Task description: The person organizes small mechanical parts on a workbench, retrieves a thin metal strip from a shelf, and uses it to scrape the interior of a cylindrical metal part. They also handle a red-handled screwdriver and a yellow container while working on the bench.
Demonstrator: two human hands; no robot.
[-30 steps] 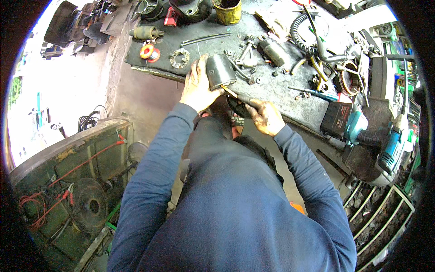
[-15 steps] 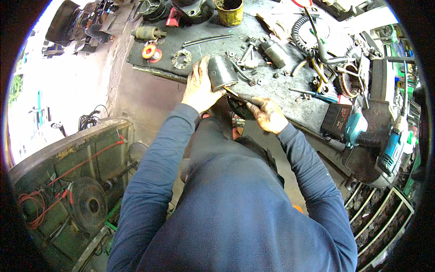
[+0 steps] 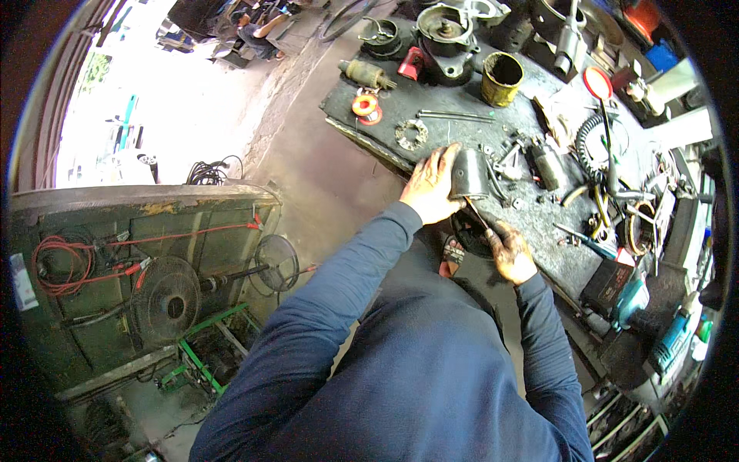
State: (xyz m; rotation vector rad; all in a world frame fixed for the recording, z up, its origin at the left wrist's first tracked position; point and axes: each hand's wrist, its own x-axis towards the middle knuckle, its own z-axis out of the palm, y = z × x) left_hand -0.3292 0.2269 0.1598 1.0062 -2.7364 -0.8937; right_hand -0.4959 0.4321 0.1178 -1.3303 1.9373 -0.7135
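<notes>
At the near edge of the workbench, my left hand point(image 3: 433, 186) is wrapped round the side of a black metal cylinder point(image 3: 469, 174), apparently a motor housing. Its lower rim faces me. My right hand point(image 3: 511, 252) is closed on a slim, pointed tool point(image 3: 478, 212), whose tip meets that rim; its exact kind is too small to make out. Just left of the cylinder lies a ring-shaped part point(image 3: 412, 135) with notches. Beyond it are two thin dark rods point(image 3: 456, 116). The inside of the cylinder is hidden from me.
The dark workbench point(image 3: 531, 223) carries a wire spool point(image 3: 366, 108), an armature point(image 3: 367, 75), a yellow can point(image 3: 502, 79), a motor casing point(image 3: 446, 38) and a coiled black cable point(image 3: 591, 142). A teal power tool point(image 3: 676, 336) is at right. Left stands a fan point(image 3: 167, 299).
My view has swung left, so bench and hands appear farther right. The slim tool now points more steeply up at the cylinder's rim. Both hands keep their hold.
</notes>
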